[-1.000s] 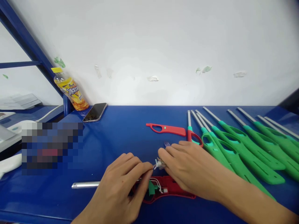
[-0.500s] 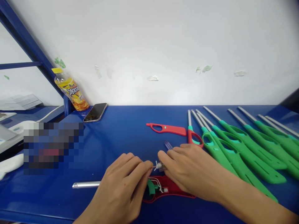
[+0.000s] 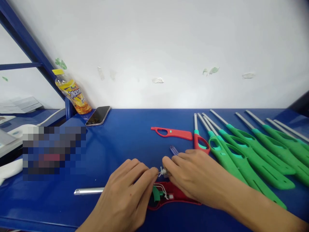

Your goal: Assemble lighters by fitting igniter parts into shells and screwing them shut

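Note:
My left hand (image 3: 129, 190) is closed, its thumb and forefinger pinched at the tip of a small white fitting; what lies between them is too small to make out. My right hand (image 3: 195, 175) is wrapped round the clear valve piece (image 3: 165, 173) that carries this fitting. Just below both hands lies an opened red lighter casing half (image 3: 184, 192), with a green trigger (image 3: 156, 194) and white wires inside. A silver tube (image 3: 88, 191) sticks out leftward past my left hand. Behind my right hand shows the end of a translucent purple piece (image 3: 173, 150).
A loose red casing half (image 3: 176, 133) lies farther back. To its right are a red-handled lighter (image 3: 201, 143) and several green long-necked lighters (image 3: 263, 154). A phone (image 3: 98, 116) and a drink bottle (image 3: 73, 93) are at the back left, by the blue frame (image 3: 31, 42).
Both hands stay almost in place at the white fitting. The view has shifted very slightly; nothing is let go or newly taken.

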Motion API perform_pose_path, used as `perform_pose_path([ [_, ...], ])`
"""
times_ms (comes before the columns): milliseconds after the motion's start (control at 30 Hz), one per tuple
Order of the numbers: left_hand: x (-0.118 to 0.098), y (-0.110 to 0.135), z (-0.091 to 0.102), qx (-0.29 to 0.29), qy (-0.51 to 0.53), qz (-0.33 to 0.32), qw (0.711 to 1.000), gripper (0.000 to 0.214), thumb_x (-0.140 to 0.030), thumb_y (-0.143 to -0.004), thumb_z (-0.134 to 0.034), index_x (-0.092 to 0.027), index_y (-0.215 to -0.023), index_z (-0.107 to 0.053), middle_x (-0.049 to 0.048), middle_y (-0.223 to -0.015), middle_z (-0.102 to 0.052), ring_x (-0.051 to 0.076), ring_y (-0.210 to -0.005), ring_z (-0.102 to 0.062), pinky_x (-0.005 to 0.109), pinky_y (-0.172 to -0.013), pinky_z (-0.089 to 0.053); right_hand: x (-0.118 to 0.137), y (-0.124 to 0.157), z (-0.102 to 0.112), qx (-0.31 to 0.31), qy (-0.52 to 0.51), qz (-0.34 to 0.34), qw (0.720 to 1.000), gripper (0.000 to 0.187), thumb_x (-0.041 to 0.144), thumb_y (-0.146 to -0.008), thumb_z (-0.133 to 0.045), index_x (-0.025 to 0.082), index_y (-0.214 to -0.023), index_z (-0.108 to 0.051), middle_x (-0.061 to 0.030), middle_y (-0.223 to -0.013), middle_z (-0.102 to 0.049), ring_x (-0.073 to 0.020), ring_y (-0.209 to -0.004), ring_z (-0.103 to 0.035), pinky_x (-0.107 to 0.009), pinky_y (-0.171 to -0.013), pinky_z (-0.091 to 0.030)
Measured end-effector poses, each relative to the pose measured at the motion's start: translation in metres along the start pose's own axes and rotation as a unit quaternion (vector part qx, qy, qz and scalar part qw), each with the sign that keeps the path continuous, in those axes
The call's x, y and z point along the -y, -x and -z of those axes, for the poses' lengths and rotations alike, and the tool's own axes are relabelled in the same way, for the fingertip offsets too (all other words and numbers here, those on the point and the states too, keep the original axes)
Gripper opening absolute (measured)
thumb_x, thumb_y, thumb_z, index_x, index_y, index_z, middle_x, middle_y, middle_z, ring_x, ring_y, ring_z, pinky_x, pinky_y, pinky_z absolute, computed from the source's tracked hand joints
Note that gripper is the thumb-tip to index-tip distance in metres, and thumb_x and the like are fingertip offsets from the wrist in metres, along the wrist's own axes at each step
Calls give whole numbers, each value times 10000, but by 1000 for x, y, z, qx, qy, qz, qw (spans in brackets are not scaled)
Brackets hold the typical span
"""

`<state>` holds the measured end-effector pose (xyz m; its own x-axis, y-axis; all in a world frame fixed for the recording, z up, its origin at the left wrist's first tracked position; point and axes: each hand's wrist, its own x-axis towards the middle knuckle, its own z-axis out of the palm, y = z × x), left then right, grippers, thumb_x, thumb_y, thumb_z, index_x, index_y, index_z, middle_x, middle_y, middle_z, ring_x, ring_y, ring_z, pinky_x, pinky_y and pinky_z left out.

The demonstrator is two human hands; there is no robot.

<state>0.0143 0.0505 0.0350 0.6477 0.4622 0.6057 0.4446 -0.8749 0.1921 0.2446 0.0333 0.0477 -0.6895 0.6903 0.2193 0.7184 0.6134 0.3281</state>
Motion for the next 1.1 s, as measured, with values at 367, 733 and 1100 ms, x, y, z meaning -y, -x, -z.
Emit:
perform_pose_path([
  [367,-1,-2,1,-5,-6,-10,1000,248,11,-1003,-527,-165,-1139,-637,34,-888,-681,193,-763,-563,355,-778,-526,1,-2,1,-32,-2,1,999,249,117,-903,-697,244,-892,-483,48,-679,-599,-206,-523,-571,-373,-538,-143],
  [733,-1,-1,1,-18,9,-5,1000,260,14,-1007,-536,-169,-1148,-654,31,-913,-711,176,-777,-594,339,-779,-530,2,0,2,-44,-39,-3,998,222,90,-883,-683,236,-879,-515,44,-681,-601,-204,-528,-558,-377,-537,-175],
  [1100,-1,-6,4,-67,8,40,997,181,-59,-1032,-611,-189,-1136,-683,-8,-930,-734,145,-782,-624,310,-768,-513,-3,3,26,-11,-304,-103,947,197,291,-1107,-442,237,-1039,-619,4,-961,-671,-205,-837,-619,-359,-677,-343],
])
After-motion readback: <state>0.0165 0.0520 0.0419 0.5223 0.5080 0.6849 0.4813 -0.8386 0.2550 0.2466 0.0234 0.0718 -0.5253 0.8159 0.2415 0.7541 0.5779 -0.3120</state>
